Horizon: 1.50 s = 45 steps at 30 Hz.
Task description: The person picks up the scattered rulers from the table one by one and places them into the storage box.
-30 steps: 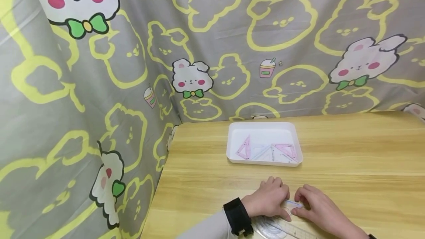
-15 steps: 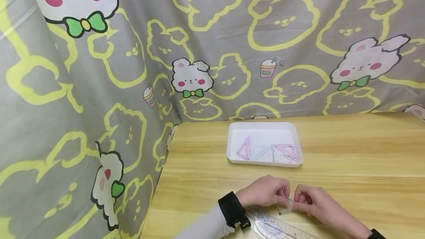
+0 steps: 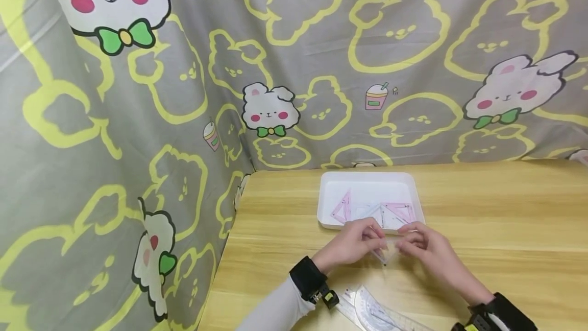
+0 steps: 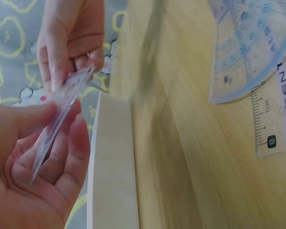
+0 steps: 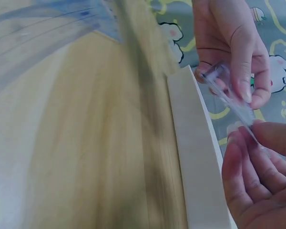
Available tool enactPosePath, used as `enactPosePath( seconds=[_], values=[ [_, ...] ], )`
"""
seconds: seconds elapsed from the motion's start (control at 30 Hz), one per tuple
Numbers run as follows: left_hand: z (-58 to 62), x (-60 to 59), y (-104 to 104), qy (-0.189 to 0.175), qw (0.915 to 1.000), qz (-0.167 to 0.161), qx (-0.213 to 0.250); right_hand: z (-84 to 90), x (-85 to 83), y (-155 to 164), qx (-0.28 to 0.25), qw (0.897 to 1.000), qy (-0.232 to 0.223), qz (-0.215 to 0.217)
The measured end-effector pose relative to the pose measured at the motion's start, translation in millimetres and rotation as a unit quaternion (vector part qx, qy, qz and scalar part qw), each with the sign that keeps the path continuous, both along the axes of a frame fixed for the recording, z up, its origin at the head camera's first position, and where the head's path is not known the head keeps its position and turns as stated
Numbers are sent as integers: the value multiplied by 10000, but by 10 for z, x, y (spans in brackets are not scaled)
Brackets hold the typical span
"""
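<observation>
Fingers of the left hand (image 3: pixel 351 243) and right hand (image 3: pixel 424 246) pinch opposite ends of a small clear ruler (image 3: pixel 385 253). They hold it above the wooden table (image 3: pixel 496 229), just in front of the white tray (image 3: pixel 369 180).

Hands: two, left hand (image 3: pixel 351 243) and right hand (image 3: pixel 424 245)
Clear ruler held between them: one (image 3: pixel 383 254)
White trays: one (image 3: pixel 327 193)
Protractors: one (image 3: pixel 374 310)
Long rulers near the table's front edge: one (image 4: pixel 276 114)
Black wristbands: two

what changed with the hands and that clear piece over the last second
Both hands, left hand and right hand, lifted the small clear plastic ruler piece off the wooden table and carried it toward the white tray. The tray and its pink triangles stayed put.
</observation>
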<state>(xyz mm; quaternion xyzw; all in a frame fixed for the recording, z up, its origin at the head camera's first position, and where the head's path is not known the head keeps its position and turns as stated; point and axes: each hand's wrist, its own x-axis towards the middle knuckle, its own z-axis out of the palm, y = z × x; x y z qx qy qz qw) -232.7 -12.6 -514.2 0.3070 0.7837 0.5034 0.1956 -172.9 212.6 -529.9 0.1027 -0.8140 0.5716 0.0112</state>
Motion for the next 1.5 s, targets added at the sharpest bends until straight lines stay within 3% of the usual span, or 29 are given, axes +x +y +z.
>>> enactPosePath(
  seconds=[0.13, 0.23, 0.5, 0.8, 0.97, 1.17, 1.3, 1.4, 1.5],
  values=[
    [-28, -50, -27, -249, 9976, 460, 457, 3, -121, -69, -720, 9962, -485, 16],
    [-34, -109, -65, -219, 9966, 592, 526, 0, -206, -115, -909, 9940, -607, 2],
    [98, -422, -258, 798, 9939, 757, -90, 115, -603, -294, -730, 9962, -460, 86],
    [168, -744, -423, 1167, 9845, 1161, -611, 192, -1055, -540, -277, 9991, -321, 45],
    [154, -850, -492, 1260, 9801, 1326, -773, 185, -1225, -659, 33, 9999, -143, -32],
    [139, -925, -581, 830, 9801, 1760, -391, 185, -1346, -782, 239, 9993, 72, 266],
    [125, -963, -612, 764, 9797, 1835, -252, 176, -1407, -847, 224, 9990, 86, 367],
    [99, -987, -614, 950, 9777, 1818, -447, 166, -1454, -897, 206, 9993, 39, 300],
    [77, -999, -604, 1355, 9704, 1725, -1015, 167, -1501, -948, 243, 9995, -49, 207]
  ],
)
